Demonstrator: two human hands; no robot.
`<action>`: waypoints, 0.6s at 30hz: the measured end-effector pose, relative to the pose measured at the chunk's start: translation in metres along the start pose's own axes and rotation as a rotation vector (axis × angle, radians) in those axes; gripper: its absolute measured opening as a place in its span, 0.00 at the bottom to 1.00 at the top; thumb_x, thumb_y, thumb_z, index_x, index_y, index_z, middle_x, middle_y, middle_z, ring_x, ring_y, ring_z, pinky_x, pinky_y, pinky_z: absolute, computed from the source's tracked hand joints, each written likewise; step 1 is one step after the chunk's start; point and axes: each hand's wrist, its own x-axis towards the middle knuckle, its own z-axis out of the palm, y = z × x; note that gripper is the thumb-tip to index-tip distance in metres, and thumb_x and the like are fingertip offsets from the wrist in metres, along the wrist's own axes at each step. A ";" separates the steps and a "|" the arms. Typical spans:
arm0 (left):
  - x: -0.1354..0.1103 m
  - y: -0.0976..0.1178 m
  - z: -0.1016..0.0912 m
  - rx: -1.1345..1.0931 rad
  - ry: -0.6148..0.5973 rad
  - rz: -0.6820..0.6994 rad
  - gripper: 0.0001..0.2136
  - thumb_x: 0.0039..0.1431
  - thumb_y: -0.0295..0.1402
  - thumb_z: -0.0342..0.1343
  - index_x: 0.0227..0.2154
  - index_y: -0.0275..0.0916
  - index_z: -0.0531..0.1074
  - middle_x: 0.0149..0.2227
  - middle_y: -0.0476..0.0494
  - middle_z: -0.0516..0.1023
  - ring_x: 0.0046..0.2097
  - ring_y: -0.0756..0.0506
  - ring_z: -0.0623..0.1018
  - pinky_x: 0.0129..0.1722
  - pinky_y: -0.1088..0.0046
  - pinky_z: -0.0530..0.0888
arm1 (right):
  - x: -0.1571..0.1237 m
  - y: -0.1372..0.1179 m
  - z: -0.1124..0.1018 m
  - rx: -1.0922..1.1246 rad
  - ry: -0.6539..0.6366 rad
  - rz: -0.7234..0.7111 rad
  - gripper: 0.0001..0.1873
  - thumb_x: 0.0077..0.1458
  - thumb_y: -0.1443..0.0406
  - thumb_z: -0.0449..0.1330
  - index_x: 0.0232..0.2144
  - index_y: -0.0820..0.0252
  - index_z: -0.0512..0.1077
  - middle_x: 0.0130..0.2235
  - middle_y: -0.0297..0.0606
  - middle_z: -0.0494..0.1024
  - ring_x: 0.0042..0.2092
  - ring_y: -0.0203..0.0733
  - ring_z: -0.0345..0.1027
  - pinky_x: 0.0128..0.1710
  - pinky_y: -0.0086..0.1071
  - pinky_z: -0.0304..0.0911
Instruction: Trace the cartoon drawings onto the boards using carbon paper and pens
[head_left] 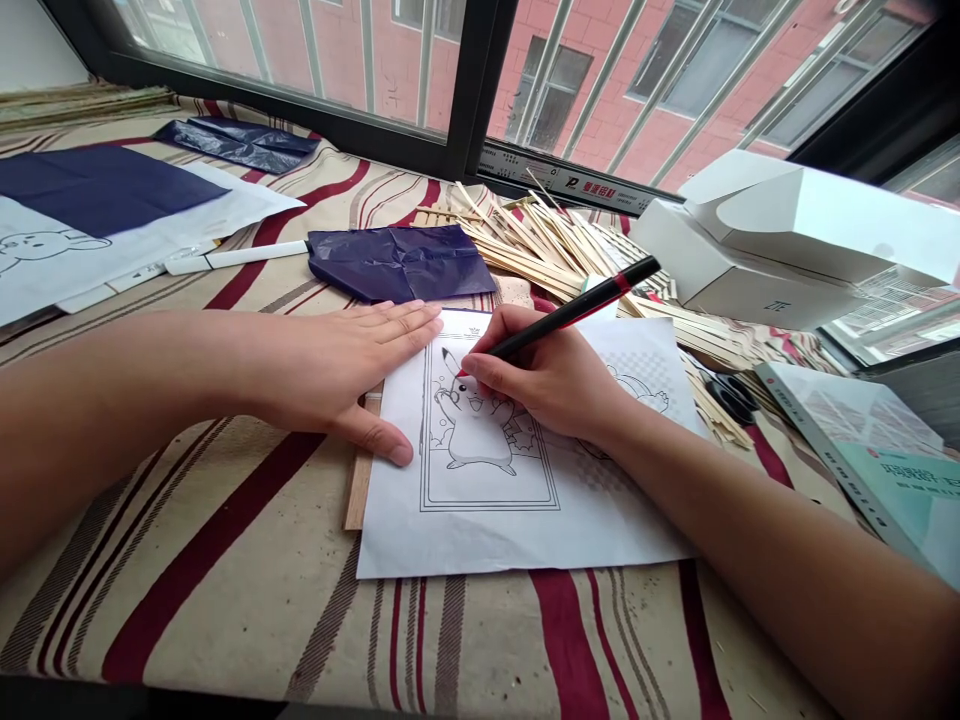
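Note:
A white sheet of paper (465,540) with a printed cartoon figure in a double-lined frame lies in front of me. Over a wooden board (358,495), of which the left edge shows, the sheet is spread. My left hand (352,360) rests flat on the paper's upper left, fingers stretched out. In my right hand (551,365) is a black pen (577,308) with red parts, tilted up to the right, its tip at the figure's head. Right of the frame, my right wrist partly hides a second drawing (637,390) on the same sheet.
Dark blue carbon paper (401,262) lies behind my left hand. Loose wooden strips (540,240) are heaped near the window. A white box (780,240) and a book (877,450) are at the right. More drawing paper (262,200) and a white marker (236,257) lie left.

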 end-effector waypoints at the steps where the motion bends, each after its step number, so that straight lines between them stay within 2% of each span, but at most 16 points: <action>1: 0.000 0.000 0.000 -0.002 -0.001 -0.002 0.62 0.54 0.74 0.50 0.78 0.34 0.36 0.79 0.34 0.31 0.79 0.27 0.40 0.77 0.55 0.46 | 0.000 0.000 0.000 -0.006 0.006 -0.006 0.14 0.56 0.60 0.72 0.29 0.56 0.70 0.24 0.28 0.76 0.26 0.35 0.66 0.28 0.33 0.61; 9: 0.000 -0.001 0.000 0.005 0.005 0.017 0.61 0.55 0.73 0.51 0.78 0.35 0.37 0.79 0.33 0.31 0.79 0.27 0.40 0.77 0.54 0.46 | -0.002 -0.004 0.003 -0.072 0.034 -0.029 0.12 0.57 0.62 0.69 0.29 0.55 0.68 0.24 0.29 0.76 0.27 0.37 0.67 0.32 0.35 0.64; 18: 0.000 0.000 0.000 0.013 -0.007 0.009 0.62 0.54 0.74 0.49 0.78 0.34 0.35 0.79 0.34 0.30 0.79 0.28 0.39 0.77 0.56 0.44 | -0.002 -0.001 0.002 -0.050 0.027 -0.042 0.12 0.56 0.62 0.71 0.30 0.55 0.70 0.26 0.29 0.77 0.27 0.37 0.67 0.30 0.35 0.63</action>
